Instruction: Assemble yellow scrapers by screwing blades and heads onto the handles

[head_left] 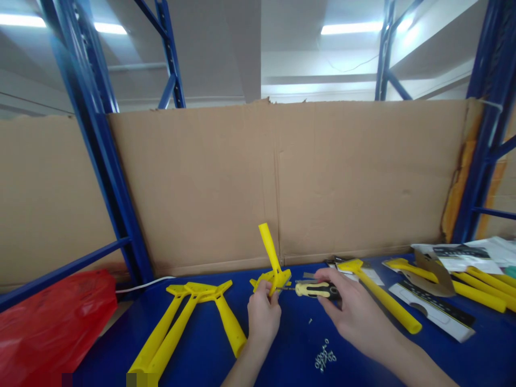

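My left hand [264, 312] is closed on the head of a yellow plastic scraper [269, 244], whose handle points up and away from me. My right hand [342, 298] grips a screwdriver [310, 289] with a cream and black handle. The screwdriver lies nearly level, its shaft pointing left to the scraper's head; whether the tip sits in a screw is too small to tell. Below the hands, a single screw [310, 321] lies on the blue tabletop [290, 344], near a small pile of screws and nuts or washers [323, 356].
Several yellow scrapers [181, 322] lie to the left, another yellow scraper [387, 298] to the right. Farther right are white-and-black packages [433, 309] and more yellow handles [484, 290]. A red plastic bag [56, 322] lies far left. Cardboard [209, 188] and blue rack posts [108, 161] stand behind.
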A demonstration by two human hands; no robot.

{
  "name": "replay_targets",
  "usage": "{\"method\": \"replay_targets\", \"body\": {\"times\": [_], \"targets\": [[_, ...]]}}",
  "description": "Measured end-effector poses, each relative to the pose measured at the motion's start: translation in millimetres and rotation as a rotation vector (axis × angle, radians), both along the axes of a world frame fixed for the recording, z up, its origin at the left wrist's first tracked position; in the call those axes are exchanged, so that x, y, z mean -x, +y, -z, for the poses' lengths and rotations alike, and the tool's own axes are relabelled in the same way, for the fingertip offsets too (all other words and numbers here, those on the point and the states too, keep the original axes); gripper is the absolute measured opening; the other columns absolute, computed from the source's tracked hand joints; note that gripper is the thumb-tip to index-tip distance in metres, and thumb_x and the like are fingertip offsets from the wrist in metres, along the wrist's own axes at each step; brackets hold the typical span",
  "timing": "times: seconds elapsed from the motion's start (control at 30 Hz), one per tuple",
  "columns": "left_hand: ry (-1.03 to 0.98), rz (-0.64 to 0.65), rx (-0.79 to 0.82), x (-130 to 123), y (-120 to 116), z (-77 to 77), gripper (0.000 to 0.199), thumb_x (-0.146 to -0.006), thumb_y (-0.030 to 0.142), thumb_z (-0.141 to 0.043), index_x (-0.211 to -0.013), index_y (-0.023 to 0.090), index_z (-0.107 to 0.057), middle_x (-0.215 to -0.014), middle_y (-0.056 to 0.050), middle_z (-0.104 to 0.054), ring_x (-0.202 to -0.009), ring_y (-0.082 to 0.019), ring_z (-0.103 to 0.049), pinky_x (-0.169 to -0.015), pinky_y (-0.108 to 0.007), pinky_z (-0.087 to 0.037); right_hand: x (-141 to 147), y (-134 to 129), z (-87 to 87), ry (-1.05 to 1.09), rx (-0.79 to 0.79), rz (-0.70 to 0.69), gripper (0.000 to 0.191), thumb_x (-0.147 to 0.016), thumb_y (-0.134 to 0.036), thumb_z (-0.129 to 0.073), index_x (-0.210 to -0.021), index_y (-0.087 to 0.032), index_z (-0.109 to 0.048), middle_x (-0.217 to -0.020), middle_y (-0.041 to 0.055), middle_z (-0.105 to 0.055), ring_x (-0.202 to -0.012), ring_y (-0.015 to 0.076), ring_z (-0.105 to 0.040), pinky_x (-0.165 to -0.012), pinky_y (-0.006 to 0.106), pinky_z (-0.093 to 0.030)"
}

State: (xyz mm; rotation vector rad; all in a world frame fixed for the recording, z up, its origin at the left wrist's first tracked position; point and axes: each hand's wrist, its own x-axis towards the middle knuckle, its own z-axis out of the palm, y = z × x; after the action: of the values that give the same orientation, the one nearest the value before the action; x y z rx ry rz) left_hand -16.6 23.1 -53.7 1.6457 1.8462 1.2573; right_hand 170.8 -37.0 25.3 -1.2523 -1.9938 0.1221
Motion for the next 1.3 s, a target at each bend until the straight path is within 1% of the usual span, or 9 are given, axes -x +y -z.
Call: {"method": "replay_targets", "body": {"times": [0.1, 0.17, 0.3, 0.47, 0.53, 0.67, 0.83, 1.1, 1.3], "targets": [[0.033, 0.027, -0.013, -1, -3, -3.2, 0.015, -0.079, 0.007, -0.052, -0.073, 0.020, -0.050, -0.065, 0.002, -0.063, -0.059, -0.013, -0.058, -0.056, -0.022, -0.036, 2, -1, -4.8, -0.022, 0.008, 0.063, 0.016, -0.080, -0.019, -0.046, -0.092, -0.024, -0.057, -0.091, 0.0039, -0.069, -0.084, 0.0220, -0.066, -0.065, 0.029, -0.049], [0.045, 0.027, -0.022, 0, -3, -3.7, 0.014, -0.079, 0.007, -0.052, -0.073, 0.020, -0.050, -0.064, 0.002, -0.062, -0.058, -0.013, -0.059, -0.055, -0.022, -0.036, 4, -1, -6.1, -0.054, 0.036, 0.118, 0.015, -0.084, -0.024, -0.043, -0.087, -0.023, -0.058, -0.078, 0.0034, -0.070, -0.073, 0.0221, -0.067, -0.057, 0.028, -0.045], [0.009, 0.033, -0.042, 2, -1, 0.4, 0.009, -0.080, 0.011, -0.054, -0.077, 0.020, -0.054, -0.069, 0.002, -0.065, -0.060, -0.013, -0.061, -0.056, -0.021, -0.040, 6, 0, -6.2, -0.110, 0.116, 0.179, 0.031, -0.090, -0.030, -0.033, -0.079, -0.023, -0.062, -0.058, 0.0016, -0.065, -0.053, 0.0201, -0.062, -0.049, 0.026, -0.037], [-0.131, 0.001, -0.035, 4, 5, 9.7, 0.005, -0.079, 0.020, -0.058, -0.084, 0.019, -0.057, -0.071, 0.000, -0.067, -0.064, -0.014, -0.064, -0.055, -0.021, -0.046, 6, -1, -6.3, -0.206, 0.277, 0.099, 0.025, -0.084, -0.040, -0.048, -0.087, -0.023, -0.067, -0.080, 0.0054, -0.073, -0.076, 0.0242, -0.066, -0.059, 0.027, -0.039], [-0.202, -0.009, -0.050, 3, 6, 12.1, 0.007, -0.078, 0.022, -0.059, -0.084, 0.019, -0.057, -0.070, -0.001, -0.067, -0.063, -0.015, -0.064, -0.054, -0.021, -0.047, 6, -3, -6.6, -0.291, 0.349, 0.069, 0.019, -0.079, -0.035, -0.054, -0.085, -0.023, -0.066, -0.083, 0.0060, -0.072, -0.079, 0.0254, -0.066, -0.059, 0.027, -0.037], [-0.344, -0.003, -0.073, 0, 6, 12.2, 0.008, -0.077, 0.021, -0.060, -0.083, 0.018, -0.056, -0.067, 0.000, -0.066, -0.058, -0.014, -0.063, -0.049, -0.021, -0.048, 2, -3, -7.6, -0.398, 0.407, 0.086, 0.017, -0.078, -0.019, -0.048, -0.082, -0.021, -0.064, -0.080, 0.0070, -0.071, -0.076, 0.0257, -0.066, -0.059, 0.027, -0.035], [-0.498, -0.033, -0.042, -5, 4, 5.8, 0.007, -0.080, 0.011, -0.051, -0.083, 0.016, -0.054, -0.063, 0.000, -0.063, -0.050, -0.011, -0.059, -0.044, -0.019, -0.048, -12, 9, -4.8, -0.338, 0.388, 0.154, 0.023, -0.078, -0.018, -0.049, -0.096, -0.020, -0.063, -0.093, 0.0092, -0.071, -0.090, 0.0265, -0.065, -0.069, 0.029, -0.039], [-0.475, 0.017, -0.120, -8, 1, 7.9, 0.006, -0.080, 0.016, -0.050, -0.083, 0.017, -0.055, -0.067, -0.001, -0.063, -0.055, -0.014, -0.060, -0.043, -0.021, -0.048, -20, 24, 8.4, -0.438, 0.444, 0.253, 0.025, -0.077, -0.017, -0.049, -0.098, -0.016, -0.062, -0.104, 0.0144, -0.069, -0.098, 0.0311, -0.064, -0.074, 0.035, -0.043], [-0.420, 0.067, -0.155, -11, 2, 10.6, 0.009, -0.077, 0.022, -0.051, -0.083, 0.018, -0.057, -0.072, -0.003, -0.064, -0.060, -0.016, -0.060, -0.045, -0.024, -0.048, -23, 25, 10.4, -0.512, 0.491, 0.306, 0.019, -0.078, -0.018, -0.051, -0.090, -0.015, -0.065, -0.099, 0.0163, -0.069, -0.095, 0.0351, -0.064, -0.074, 0.039, -0.045]]}}
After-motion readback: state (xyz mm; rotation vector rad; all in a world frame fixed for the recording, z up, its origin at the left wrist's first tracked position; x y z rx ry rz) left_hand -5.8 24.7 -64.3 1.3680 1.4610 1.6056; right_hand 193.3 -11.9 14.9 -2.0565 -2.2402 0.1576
